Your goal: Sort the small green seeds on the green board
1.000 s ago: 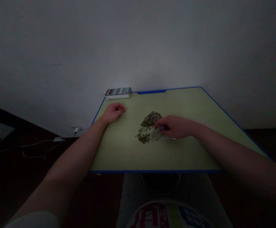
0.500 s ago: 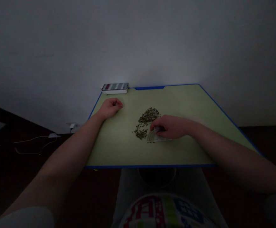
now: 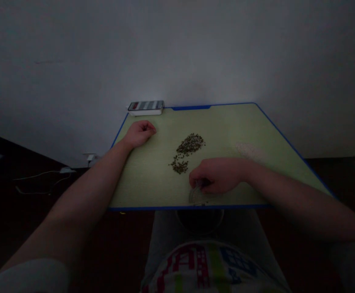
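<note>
My right hand (image 3: 215,175) grips a clear protractor (image 3: 195,196) by its upper part and holds it low over the board near the front edge. A few dark grains (image 3: 202,203) lie along the protractor's lower edge. Farther back is a pile of small dark grains mixed with pale ones (image 3: 192,143), and just in front of it a smaller cluster of dark grains (image 3: 180,166). On the left side of the tabletop (image 3: 153,179) rests my left hand (image 3: 140,133), its fingers curled in and nothing visible in them.
A phone (image 3: 146,106) lies on a white box (image 3: 147,112) at the back left corner. Pale grains (image 3: 250,150) are spread on the right, partly behind my forearm. Below the front edge, between my legs, is a dark round container (image 3: 200,223). Cables and a plug (image 3: 90,157) are at left.
My right hand has drawn the protractor toward the front edge, away from the dark pile, with a few grains along it. My left hand has stayed put. The view has tilted slightly.
</note>
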Motion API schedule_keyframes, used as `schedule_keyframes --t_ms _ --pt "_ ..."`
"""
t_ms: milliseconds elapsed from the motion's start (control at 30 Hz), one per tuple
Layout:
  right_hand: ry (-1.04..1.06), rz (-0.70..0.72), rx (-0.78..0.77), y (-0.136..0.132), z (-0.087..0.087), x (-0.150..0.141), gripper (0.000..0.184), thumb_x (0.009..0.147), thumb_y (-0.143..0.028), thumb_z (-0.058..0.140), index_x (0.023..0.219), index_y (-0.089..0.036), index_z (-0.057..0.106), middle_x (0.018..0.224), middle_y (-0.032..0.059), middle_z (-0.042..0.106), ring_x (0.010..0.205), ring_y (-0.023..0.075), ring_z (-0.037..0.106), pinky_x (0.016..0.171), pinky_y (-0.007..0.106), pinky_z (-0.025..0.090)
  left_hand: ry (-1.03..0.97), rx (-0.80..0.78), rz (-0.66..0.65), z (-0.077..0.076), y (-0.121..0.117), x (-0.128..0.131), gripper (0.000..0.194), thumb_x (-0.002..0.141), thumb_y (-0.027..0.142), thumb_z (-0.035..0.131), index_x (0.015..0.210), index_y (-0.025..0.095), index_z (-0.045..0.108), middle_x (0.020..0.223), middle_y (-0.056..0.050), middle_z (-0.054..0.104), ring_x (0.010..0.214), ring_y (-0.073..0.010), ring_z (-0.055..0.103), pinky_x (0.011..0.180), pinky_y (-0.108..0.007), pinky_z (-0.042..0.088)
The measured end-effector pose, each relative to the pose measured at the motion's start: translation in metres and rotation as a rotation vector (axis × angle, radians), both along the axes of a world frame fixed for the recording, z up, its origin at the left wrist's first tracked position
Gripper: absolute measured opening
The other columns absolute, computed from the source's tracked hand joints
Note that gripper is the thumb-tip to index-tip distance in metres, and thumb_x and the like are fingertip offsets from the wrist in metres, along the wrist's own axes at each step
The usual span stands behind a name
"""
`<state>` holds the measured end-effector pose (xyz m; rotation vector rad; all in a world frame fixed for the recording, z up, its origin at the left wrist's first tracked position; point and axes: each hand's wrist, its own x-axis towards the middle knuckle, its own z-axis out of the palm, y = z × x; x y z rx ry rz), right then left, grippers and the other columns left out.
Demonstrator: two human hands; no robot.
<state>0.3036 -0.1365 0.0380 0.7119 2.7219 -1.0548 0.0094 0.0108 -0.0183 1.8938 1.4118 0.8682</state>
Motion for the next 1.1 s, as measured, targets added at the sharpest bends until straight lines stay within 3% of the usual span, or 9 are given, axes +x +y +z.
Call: schedule_keyframes --t_ms 467,1100 --pt "-0.062 0.027 -0.096 0.001 0.0014 0.0006 0.021 0.071 -0.009 0.069 0.089 -0.018 0.061 0.073 -0.003 0.064 0.063 0.0127 0.056 0.058 0.025 0.034 -0.013 -0.022 0.01 0.0054 -0.0051 0.0032 0.015 0.065 0.029 0.065 0.071 0.016 0.063 0.052 0.004 0.048 0.052 -0.0094 0.041 0.051 -0.023 0.032" --pt "-0.04 0.012 -0.21 0.0023 -0.0017 0.0018 0.022 0.073 -0.006 0.065 0.089 -0.019 0.055 0.07 -0.0051 0.062 0.062 0.0115 0.056 0.056 0.023 0.035 0.023 -0.006 -0.006 0.0024 -0.0008 0.0001 0.016 0.066 0.031 0.065 0.072 0.016 0.063 0.057 0.003 0.05 0.055 -0.0106 0.042 0.054 -0.026 0.033"
